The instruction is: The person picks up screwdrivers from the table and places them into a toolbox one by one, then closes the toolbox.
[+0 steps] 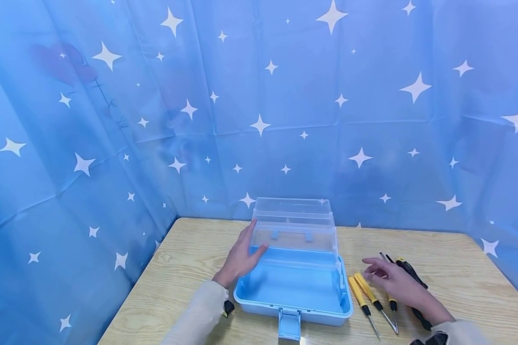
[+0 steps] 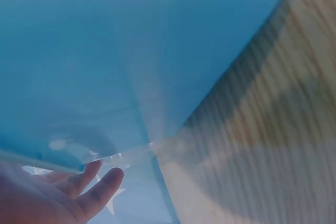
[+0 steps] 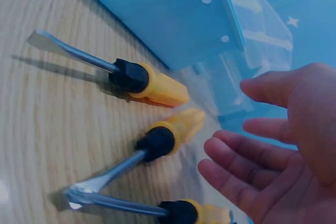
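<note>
A light blue plastic toolbox (image 1: pixel 295 287) stands on the table with its clear lid (image 1: pixel 293 215) raised and tilted back. My left hand (image 1: pixel 241 256) rests at the left edge of the lid, thumb spread away from the extended fingers. In the left wrist view, the blue box wall (image 2: pixel 105 51) hides part of that hand (image 2: pixel 42 198). To the right of the box, my right hand (image 1: pixel 399 285) hovers over several screwdrivers, its fingers loosely bent around nothing. Two yellow-handled screwdrivers lie side by side, a nearer one (image 1: pixel 359 294) and another (image 1: pixel 370 291). The right wrist view shows a flat-tipped screwdriver (image 3: pixel 128 80) near the box.
Beyond my right hand lies a dark-handled tool (image 1: pixel 410 271), partly covered by the hand. A blue latch (image 1: pixel 289 326) hangs from the box's front. The wooden table (image 1: pixel 185 249) backs onto a blue curtain (image 1: pixel 224 143) with white stars.
</note>
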Demonstrator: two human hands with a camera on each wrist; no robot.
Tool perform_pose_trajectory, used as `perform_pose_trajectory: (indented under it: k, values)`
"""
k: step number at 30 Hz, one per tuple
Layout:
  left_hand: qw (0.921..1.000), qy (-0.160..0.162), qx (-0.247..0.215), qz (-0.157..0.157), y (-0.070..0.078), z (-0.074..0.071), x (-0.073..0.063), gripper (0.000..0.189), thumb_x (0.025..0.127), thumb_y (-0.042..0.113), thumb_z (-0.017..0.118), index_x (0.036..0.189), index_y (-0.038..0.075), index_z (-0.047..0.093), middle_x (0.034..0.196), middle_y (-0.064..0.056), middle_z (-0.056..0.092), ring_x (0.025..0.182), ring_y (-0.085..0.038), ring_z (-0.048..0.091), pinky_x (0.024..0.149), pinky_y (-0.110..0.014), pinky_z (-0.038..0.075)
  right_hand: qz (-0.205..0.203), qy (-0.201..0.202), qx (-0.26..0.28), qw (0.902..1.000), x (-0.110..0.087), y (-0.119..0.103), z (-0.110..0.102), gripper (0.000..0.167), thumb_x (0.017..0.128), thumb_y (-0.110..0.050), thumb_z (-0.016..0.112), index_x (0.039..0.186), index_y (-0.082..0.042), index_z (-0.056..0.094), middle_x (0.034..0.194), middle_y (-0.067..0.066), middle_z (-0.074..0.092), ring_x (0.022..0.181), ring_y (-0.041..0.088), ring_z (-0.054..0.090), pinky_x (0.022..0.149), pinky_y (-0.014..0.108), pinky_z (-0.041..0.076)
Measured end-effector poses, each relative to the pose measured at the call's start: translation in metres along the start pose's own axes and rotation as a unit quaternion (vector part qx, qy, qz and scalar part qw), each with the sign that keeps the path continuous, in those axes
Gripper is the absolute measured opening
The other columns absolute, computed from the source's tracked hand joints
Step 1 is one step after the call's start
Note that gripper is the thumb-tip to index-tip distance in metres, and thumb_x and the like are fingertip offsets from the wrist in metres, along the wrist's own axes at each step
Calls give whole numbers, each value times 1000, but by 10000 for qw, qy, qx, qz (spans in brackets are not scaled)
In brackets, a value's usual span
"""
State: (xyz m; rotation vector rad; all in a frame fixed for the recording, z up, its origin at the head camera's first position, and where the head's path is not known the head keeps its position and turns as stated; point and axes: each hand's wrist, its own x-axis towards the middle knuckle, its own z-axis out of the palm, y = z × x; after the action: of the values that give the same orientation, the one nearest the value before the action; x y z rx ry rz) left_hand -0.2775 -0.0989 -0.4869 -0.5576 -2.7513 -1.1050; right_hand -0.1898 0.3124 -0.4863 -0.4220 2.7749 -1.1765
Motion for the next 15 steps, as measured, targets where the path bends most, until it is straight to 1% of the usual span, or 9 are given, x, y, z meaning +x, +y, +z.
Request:
perform_pose_trajectory:
  k: [2, 7, 11, 14, 15]
  values:
    - [10000, 8, 40, -12, 0, 1, 0, 78, 98, 53, 51, 160, 30, 10, 163, -8, 23, 143, -37, 35, 112, -61, 34, -17, -113, 72, 9999, 1, 2, 1, 50, 99, -21, 59, 137, 11, 48, 106, 6, 67, 90, 5, 62, 72, 24, 54]
    - [9999, 95, 32, -60, 0, 6, -2, 78, 98, 46, 55, 160, 32, 8, 163, -9, 22, 141, -38, 39, 109, -62, 37, 69, -227, 163, 9996, 6, 7, 8, 50, 99, -21, 60, 135, 12, 50, 104, 6, 67, 87, 6, 61, 67, 24, 53]
    - [9997, 196, 60, -132, 0, 10, -2, 79, 98, 48, 55, 160, 33, 9, 163, -9, 24, 139, -38, 42, 108, -62, 39, 402, -155, 102, 9990, 10, 9, 15, 49, 96, -22, 65, 132, 9, 54, 102, 5, 68, 87, 11, 62, 67, 24, 53]
    - [9995, 286, 79, -142, -1, 12, -2, 78, 97, 47, 56, 160, 33, 10, 162, -9, 26, 136, -38, 46, 106, -62, 41, 685, 6, 47, 9976, 13, 7, 18, 48, 93, -23, 68, 128, 7, 57, 100, 4, 68, 88, 15, 63, 67, 24, 53]
    - [9994, 308, 104, -153, -1, 12, -2, 78, 97, 47, 56, 160, 34, 10, 162, -9, 27, 135, -38, 47, 105, -62, 41, 722, 48, 7, 9974, 14, 7, 19, 47, 92, -22, 69, 127, 7, 58, 99, 5, 69, 88, 16, 63, 66, 25, 52]
